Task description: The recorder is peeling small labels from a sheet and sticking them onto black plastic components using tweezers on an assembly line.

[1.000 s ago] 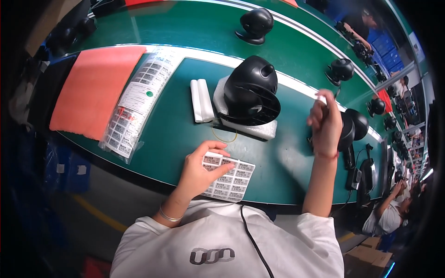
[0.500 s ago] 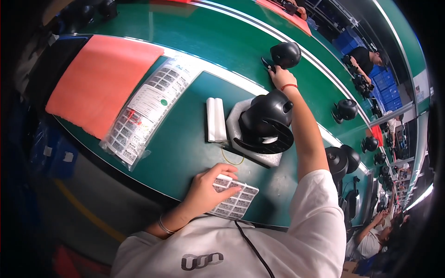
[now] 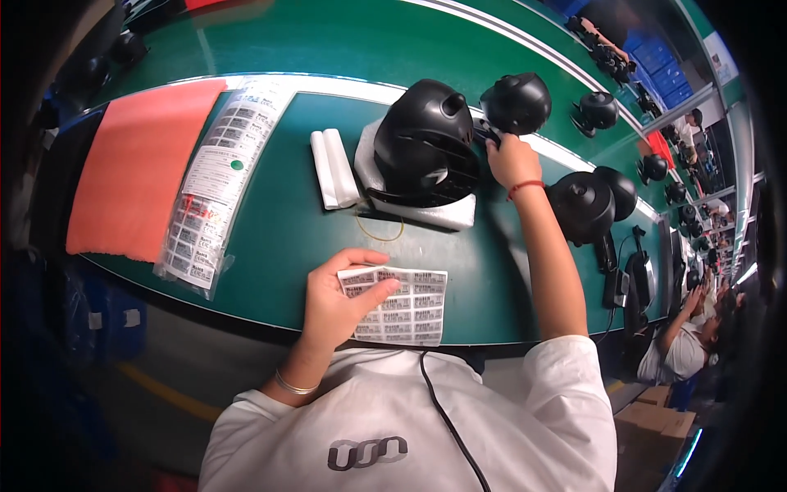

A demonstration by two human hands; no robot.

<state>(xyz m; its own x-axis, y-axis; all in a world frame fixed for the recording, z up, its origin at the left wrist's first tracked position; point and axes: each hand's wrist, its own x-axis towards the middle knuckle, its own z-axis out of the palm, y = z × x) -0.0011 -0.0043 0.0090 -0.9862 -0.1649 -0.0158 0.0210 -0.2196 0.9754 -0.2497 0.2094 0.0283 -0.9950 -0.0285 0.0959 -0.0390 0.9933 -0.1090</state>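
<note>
My left hand (image 3: 340,299) grips a sheet of small printed labels (image 3: 410,307) near the table's front edge, thumb on top. My right hand (image 3: 514,161) is stretched forward and closed on the base of a round black device (image 3: 518,102), which is tilted at the table's far edge. Just left of it, a larger black device (image 3: 426,148) with a rounded body rests on a white foam-like pad (image 3: 366,164). Two white rolls (image 3: 334,168) lie beside that pad. A thin yellowish band (image 3: 381,238) lies between the pad and my left hand.
A plastic-wrapped stack of label sheets (image 3: 217,184) and an orange cloth (image 3: 139,168) cover the left side. More black devices (image 3: 580,205) stand at right, near a black power adapter (image 3: 616,287). Beyond runs a green conveyor (image 3: 328,41) carrying further devices.
My right hand has drawn the round black device nearer, off the conveyor toward the table. The label sheet in my left hand has turned and lies straighter. The view has shifted.
</note>
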